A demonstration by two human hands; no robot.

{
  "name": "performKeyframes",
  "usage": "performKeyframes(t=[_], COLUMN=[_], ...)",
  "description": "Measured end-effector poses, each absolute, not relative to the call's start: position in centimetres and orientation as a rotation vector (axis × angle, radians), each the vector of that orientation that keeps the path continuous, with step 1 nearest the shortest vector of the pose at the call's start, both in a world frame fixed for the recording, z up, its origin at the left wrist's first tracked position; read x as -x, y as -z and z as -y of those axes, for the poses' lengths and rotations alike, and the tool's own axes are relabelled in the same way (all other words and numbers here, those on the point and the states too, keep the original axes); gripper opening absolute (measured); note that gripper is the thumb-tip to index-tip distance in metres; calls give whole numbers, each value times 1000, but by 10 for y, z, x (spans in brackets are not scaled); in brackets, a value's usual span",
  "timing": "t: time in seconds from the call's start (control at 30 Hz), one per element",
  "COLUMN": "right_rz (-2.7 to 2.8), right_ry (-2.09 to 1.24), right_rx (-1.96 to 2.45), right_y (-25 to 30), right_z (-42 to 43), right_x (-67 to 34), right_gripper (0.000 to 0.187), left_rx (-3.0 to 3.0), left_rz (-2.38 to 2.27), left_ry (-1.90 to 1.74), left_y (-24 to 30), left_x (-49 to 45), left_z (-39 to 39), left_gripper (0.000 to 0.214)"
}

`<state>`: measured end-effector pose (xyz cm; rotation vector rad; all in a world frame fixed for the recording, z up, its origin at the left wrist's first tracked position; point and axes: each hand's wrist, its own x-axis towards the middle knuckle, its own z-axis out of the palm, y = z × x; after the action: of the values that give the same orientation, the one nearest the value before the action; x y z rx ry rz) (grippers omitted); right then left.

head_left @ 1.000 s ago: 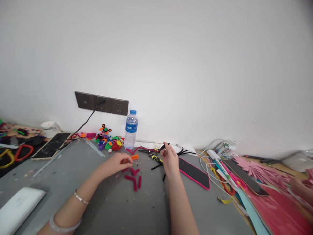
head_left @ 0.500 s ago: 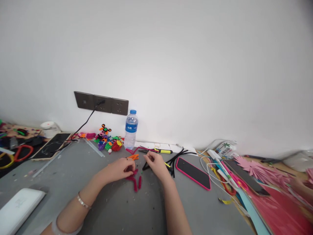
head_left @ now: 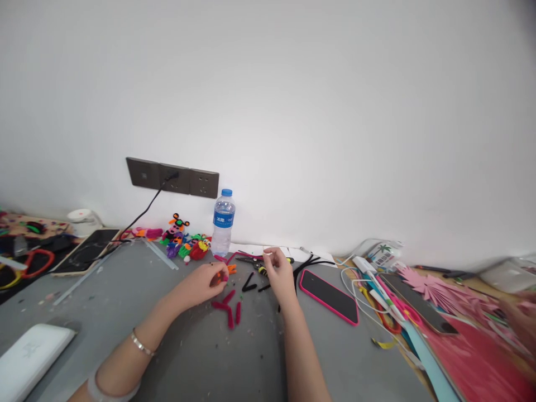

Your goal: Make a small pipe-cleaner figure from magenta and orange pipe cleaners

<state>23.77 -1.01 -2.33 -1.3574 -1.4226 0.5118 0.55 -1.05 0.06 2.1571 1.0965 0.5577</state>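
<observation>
My left hand (head_left: 208, 282) hovers low over the table with its fingers curled and thumb and forefinger together. A small magenta bit shows at its fingertips, and orange shows through the gap between the fingers. Orange pipe cleaner pieces (head_left: 231, 269) lie just beyond it. Below it are magenta pipe cleaner pieces, a branched one (head_left: 228, 307) and a short straight one (head_left: 238, 312). My right hand (head_left: 280, 273) is above the pliers (head_left: 253, 261), finger and thumb pinched; what they hold, if anything, is unclear. Between my hands lies a bent black pipe cleaner (head_left: 249, 285).
A water bottle (head_left: 223, 226) stands at the wall beside small pipe cleaner figures (head_left: 178, 229). Right of my hand are black pipe cleaners (head_left: 307, 263) and a pink-cased phone (head_left: 329, 297). A white box-shaped device (head_left: 36, 357) lies front left. Another person's hand (head_left: 519, 321) shows far right.
My right hand has moved right and slightly back, uncovering the bent black pipe cleaner. My left hand has shifted a little left and back, away from the magenta pieces.
</observation>
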Motion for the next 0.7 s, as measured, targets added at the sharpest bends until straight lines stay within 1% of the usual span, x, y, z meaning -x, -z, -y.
performKeyframes(t=[0.13, 0.3, 0.37, 0.53, 0.6, 0.7], right_rz=[1706, 1890, 1937, 1930, 1868, 1780], right_ry=[-698, -852, -844, -833, -853, -830], right_rx=[1374, 1438, 1486, 1492, 1417, 1269], right_y=[24, 23, 22, 21, 20, 17], right_z=[12, 19, 22, 26, 25, 23], right_x=[-239, -235, -233, -230, -230, -224], right_gripper=[13, 3, 6, 31, 33, 27], left_rx=[-2166, -2224, -2239, -2187, -2163, -2095], left_rz=[-1066, -1048, -1046, -1085, -1133, -1143], left_ry=[-526, -499, -480, -502, -555, -634], left_y=[4, 5, 5, 1, -1, 1], left_x=[-6, -5, -4, -6, -8, -13], left_z=[9, 8, 8, 8, 8, 8], left_gripper=[18, 16, 19, 24, 25, 26])
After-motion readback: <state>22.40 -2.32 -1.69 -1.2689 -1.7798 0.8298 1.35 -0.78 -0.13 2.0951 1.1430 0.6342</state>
